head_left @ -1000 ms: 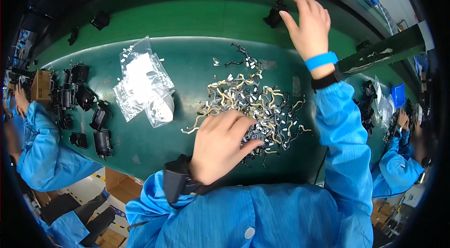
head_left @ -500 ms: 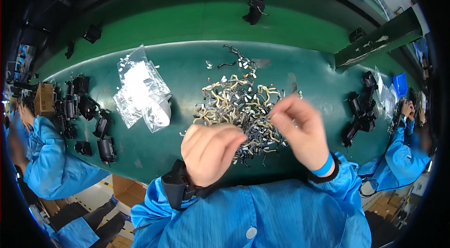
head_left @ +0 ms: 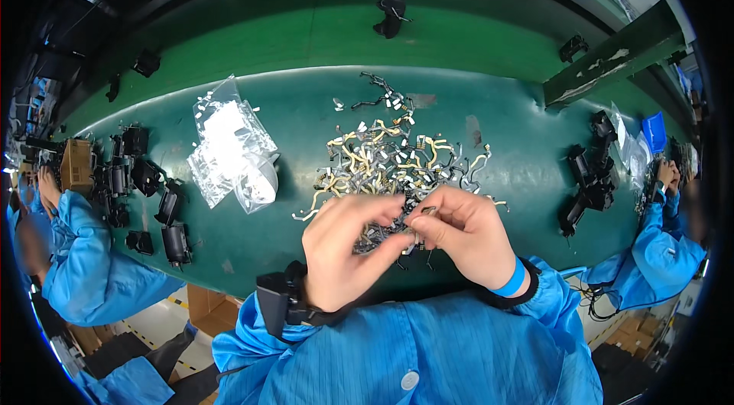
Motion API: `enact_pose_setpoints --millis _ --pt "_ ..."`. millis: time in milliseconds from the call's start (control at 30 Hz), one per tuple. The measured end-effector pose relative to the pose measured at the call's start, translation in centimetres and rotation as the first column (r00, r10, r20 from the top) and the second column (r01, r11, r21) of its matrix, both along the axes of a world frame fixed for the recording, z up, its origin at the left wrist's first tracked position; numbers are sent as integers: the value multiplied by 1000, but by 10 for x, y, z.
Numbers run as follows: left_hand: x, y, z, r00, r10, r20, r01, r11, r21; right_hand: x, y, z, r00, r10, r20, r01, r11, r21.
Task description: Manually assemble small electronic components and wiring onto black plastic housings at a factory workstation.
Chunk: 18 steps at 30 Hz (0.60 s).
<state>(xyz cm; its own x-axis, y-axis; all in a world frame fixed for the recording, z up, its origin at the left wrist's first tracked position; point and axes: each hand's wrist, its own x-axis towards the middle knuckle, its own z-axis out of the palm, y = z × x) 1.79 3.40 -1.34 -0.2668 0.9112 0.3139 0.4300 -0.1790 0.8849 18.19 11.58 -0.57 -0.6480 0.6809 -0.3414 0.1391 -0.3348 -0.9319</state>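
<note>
A loose heap of small wire cables (head_left: 375, 164) with white connectors lies on the green bench in front of me. Over its near part, my right hand (head_left: 466, 235) pinches thumb against fingertips on a short cable (head_left: 429, 211), part of which shows between the fingers. My left hand (head_left: 340, 248) faces it from the left, thumb and fingers spread with a gap between them. Its fingertips are close to the right hand's, and I cannot tell whether they touch the cable.
Clear plastic bags (head_left: 233, 149) holding small white parts lie left of the heap. Black moulded parts (head_left: 174, 243) stand in groups at left and right (head_left: 592, 195). A green post (head_left: 612, 61) rises at the right. Co-workers in blue sit at both sides, one by a cardboard box (head_left: 76, 165).
My right hand has moved left and down toward my left hand, now with a cable visible in its pinch. The left hand's fingers have spread from a closed shape.
</note>
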Motion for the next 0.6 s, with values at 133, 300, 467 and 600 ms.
enact_pose_setpoints --millis 133,300,467,600 --pt "3 8 7 995 -66 81 69 997 -38 1 -1 9 970 66 232 -158 902 402" --pt "-1 7 6 995 -75 -71 80 994 69 -4 -3 10 992 -37 121 -40 819 573" --pt "-13 2 14 890 13 -456 121 957 263 4 3 13 998 -21 -56 24 998 51" --pt "-13 2 13 862 12 -507 170 936 310 5 4 13 965 97 -242 -173 932 -318"
